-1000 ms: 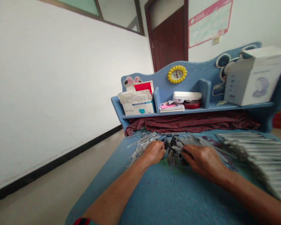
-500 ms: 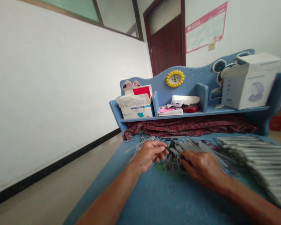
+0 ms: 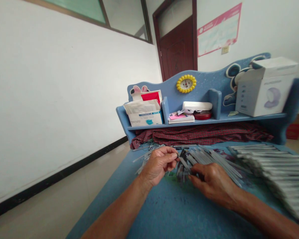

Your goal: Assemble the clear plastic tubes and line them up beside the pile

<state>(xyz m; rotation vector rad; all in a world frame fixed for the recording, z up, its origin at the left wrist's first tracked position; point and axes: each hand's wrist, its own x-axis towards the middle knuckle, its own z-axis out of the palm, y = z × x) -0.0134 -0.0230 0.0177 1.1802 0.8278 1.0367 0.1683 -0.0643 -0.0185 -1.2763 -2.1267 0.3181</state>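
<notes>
looked like a plain room in a home, given over to handwork. a child's blue desk [image 3: 176, 205] had a cartoon-shaped shelf [image 3: 205, 80] with a small yellow clock [image 3: 186, 83], tissue box [image 3: 146, 117], white carton [image 3: 262, 91] and checked cloth [image 3: 201, 133] under it. a dark wooden door [image 3: 179, 49] and pink poster [image 3: 218, 30] showed behind. the floor [image 3: 40, 212] was bare. thin grey strips [image 3: 276, 166] lay heaped on the desk.

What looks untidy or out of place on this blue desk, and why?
Thin grey strips by the left hand and right hand lie scattered at crossing angles, unlike the neat grey stack on the right. A red checked cloth is bunched under the blue shelf.
</notes>
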